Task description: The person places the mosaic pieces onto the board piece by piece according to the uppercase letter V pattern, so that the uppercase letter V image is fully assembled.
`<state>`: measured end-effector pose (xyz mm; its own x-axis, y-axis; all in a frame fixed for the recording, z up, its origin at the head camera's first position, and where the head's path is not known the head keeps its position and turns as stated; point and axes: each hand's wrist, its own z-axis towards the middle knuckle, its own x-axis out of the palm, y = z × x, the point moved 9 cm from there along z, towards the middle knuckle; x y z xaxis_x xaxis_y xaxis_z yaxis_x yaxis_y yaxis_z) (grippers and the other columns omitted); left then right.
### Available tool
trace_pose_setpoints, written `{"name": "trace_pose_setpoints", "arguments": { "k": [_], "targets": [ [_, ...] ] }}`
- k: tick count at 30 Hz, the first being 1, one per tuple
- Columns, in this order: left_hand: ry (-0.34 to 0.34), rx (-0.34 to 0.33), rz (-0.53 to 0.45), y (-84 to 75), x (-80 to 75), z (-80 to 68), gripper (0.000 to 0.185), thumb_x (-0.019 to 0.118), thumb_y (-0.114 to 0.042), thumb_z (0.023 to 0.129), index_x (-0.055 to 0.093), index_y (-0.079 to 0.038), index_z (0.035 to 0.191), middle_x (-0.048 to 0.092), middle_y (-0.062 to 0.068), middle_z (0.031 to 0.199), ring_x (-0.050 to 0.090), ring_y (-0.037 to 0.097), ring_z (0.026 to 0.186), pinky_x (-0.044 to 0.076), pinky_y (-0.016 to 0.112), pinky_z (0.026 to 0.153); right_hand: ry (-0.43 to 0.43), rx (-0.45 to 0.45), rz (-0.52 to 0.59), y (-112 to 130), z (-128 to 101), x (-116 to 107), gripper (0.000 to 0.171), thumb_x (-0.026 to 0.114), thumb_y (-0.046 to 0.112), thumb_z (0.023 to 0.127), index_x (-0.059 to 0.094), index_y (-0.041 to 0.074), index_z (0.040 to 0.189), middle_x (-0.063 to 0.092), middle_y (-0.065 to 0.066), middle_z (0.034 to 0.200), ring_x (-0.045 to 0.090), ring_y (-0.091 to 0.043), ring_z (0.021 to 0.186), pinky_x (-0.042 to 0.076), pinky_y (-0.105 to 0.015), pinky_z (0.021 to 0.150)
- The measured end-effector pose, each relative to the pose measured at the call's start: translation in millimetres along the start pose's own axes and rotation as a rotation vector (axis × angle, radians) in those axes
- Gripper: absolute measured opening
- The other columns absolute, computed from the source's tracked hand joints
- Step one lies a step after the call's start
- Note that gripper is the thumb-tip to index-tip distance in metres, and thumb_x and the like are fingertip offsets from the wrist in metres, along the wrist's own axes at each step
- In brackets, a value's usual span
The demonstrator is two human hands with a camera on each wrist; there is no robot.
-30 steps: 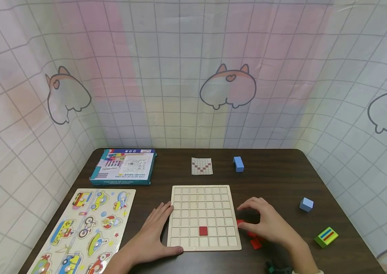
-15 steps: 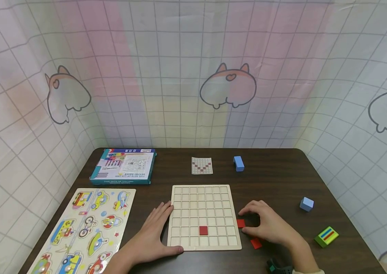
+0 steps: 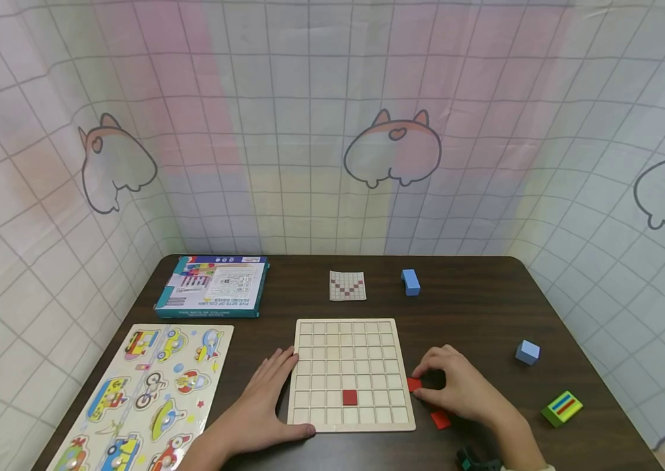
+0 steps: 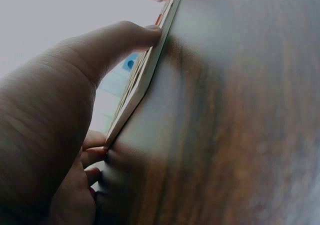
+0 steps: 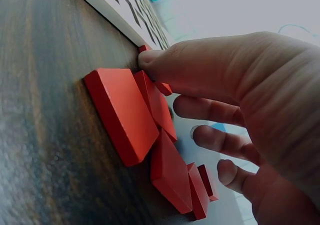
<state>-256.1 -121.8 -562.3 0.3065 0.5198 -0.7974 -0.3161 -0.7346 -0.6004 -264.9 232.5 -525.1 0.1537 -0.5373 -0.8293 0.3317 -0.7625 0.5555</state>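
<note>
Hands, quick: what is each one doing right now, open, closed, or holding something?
Left hand: open, fingers straight, resting against the grid board at its left edge.
Right hand: fingers curled over the red tiles, thumb touching one; a real grip cannot be told.

bench: dark wood | centre: grid board | left of board: vehicle puzzle, box | behind board: pattern card, blue block | right of board: red tiles, blue cube, striped block
</note>
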Motion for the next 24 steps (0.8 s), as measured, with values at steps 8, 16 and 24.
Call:
{"name": "trace_pose_setpoints", "arguments": {
  "k": [8,16,24],
  "targets": [
    [-0.003,0.006,-0.001,0.9,0.7,1.2,0.136,0.081,-0.090,0.075,0.025,-0.022,0.179,0.018,-0.003,0.188,0.008,0.029,0.177,0.013,0.061,0.143,-0.048,0.006,0.003,-0.9,-1.4,-5.5,0.020,0.095,0.035,0.091,0.080,0.036,0.105,0.073,0.022,0.107,0.057,-0.008,0.103,0.058,-0.034,0.089],
    [-0.003,0.015,-0.015,-0.3,-0.1,0.7,0.135,0.082,-0.089,0.076,0.026,-0.021,0.179,0.019,-0.001,0.188,0.008,0.031,0.177,0.013,0.063,0.142,-0.062,0.024,0.008,-1.6,-0.5,-4.2,0.021,0.093,0.035,0.092,0.079,0.037,0.107,0.073,0.023,0.108,0.057,-0.006,0.103,0.057,-0.032,0.089],
    [-0.002,0.019,-0.021,0.0,0.7,0.7,0.135,0.083,-0.088,0.076,0.026,-0.019,0.179,0.019,0.000,0.188,0.010,0.032,0.176,0.013,0.065,0.141,-0.078,0.037,0.001,1.2,0.7,-4.6,0.021,0.093,0.035,0.092,0.078,0.039,0.107,0.072,0.025,0.108,0.057,-0.005,0.103,0.057,-0.031,0.090]
  ]
}}
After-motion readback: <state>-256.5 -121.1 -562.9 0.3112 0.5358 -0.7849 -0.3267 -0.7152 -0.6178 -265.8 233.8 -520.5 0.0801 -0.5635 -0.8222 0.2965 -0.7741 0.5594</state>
